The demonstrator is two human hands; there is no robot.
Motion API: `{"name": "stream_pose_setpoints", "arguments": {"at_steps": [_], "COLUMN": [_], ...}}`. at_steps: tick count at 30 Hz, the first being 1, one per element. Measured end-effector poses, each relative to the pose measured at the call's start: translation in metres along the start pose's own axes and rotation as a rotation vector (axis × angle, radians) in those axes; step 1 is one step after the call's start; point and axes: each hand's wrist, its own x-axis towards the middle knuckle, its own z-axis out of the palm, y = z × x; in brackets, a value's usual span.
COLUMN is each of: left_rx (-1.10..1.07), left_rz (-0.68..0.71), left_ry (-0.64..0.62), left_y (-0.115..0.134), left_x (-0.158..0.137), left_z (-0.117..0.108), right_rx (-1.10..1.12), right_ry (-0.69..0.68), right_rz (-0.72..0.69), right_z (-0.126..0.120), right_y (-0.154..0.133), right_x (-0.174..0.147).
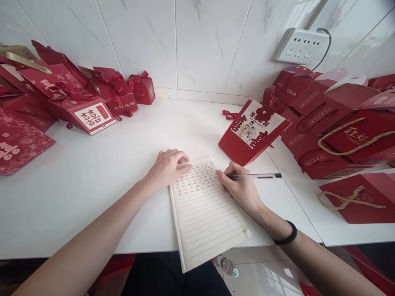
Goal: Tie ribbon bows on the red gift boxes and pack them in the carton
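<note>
A lined notebook (212,222) lies at a slant on the white table, its lower end jutting past the front edge. Rows of small handwritten numbers fill the top of the page, with blank lines below. My left hand (169,167) rests at the upper left edge, fingers loosely bent and thumb apart on the paper. Pinched in my right hand (242,190) is a pen (262,176) with a clear barrel and black end, pointing right. That hand rests on the page's right edge, beside the written rows; its fingers hide the pen's tip.
A red gift box (237,149) with a couple printed on it stands just beyond the notebook. Red boxes with rope handles (352,137) crowd the right; more red boxes (92,117) stand left. A power strip (302,46) is on the tiled wall. A plastic bottle (226,265) shows below the table.
</note>
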Motion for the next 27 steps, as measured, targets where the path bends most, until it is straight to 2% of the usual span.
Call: {"name": "stream_pose_setpoints", "arguments": {"at_steps": [7,19,27], "left_rx": [-0.004,0.018,0.013], "left_rz": [0.012,0.033,0.021], "left_ry": [0.014,0.035,0.039], "left_y": [-0.0021,-0.0039,-0.004], "left_x": [0.0001,0.0012,0.0015], "left_z": [0.0008,0.004,0.0055], "right_rx": [-0.085,-0.216,-0.217], "right_ry": [0.051,0.038,0.041], "right_rz": [-0.1,-0.095,-0.131], "right_z": [0.0026,0.0023,0.0032], "right_y": [0.0027,0.0045,0.0036], "right_x": [0.0037,0.0028,0.0028]}}
